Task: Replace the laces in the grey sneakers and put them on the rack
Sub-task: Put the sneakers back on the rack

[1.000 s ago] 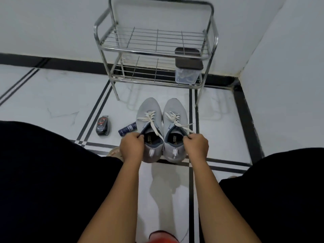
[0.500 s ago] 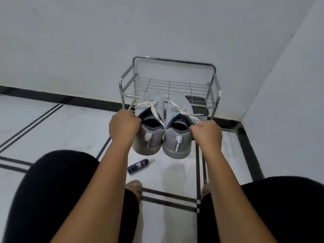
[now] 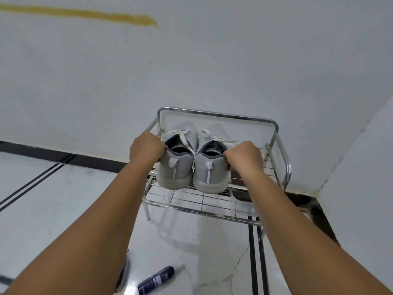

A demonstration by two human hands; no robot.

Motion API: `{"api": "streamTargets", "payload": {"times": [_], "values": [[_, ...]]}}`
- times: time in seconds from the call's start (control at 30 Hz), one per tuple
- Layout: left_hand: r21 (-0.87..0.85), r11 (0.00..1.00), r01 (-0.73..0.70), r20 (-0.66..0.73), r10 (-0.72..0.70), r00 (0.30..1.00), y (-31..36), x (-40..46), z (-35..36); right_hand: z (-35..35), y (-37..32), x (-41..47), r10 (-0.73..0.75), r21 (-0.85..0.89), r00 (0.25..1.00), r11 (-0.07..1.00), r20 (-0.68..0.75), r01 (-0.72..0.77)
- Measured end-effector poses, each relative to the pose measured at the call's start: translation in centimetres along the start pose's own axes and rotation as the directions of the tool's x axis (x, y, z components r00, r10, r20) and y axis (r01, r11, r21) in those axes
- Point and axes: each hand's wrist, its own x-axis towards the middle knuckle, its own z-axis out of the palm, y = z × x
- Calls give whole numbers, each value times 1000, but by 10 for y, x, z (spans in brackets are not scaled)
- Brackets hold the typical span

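Chrome tubing forms the rack, which stands against the white wall on the tiled floor. Both grey sneakers sit side by side at its top shelf, heels toward the near side (whether the soles rest fully on the wires is unclear). The left hand grips the left sneaker's collar; the right hand grips the right one's. White laces trail loose. A dark blue tube lies on the near floor.

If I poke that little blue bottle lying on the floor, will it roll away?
Probably yes. The blue bottle looks round and lies on its side, so a poke across it should set it rolling. The floor looks smooth and shiny, so little would slow it. It looks small, so likely light and easy to pick up.
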Motion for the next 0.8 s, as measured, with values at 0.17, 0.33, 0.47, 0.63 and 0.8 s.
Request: {"api": "streamTargets", "payload": {"times": [0.17,0.33,0.47,0.63,0.8], "values": [[107,994,-2,-3,3,1000,-4,28,16,23,2,25,12,-19,1000,1000,20,-11],[104,995,6,-9,-5,1000,-1,47,30,39,1,46,27,-30,1000,999,-7,-27],[126,992,-19,-14,20,1000,3,55,37,48,4,57,34,-3,999,999,-39,-34],[50,995,-85,75,81,994,2,54,35,39,6,67,58,140,984,987,166,-82],[-324,945,-40,506,209,837,-25,45,26,5,17,46,-104,376,735,901,670,-215]]}}
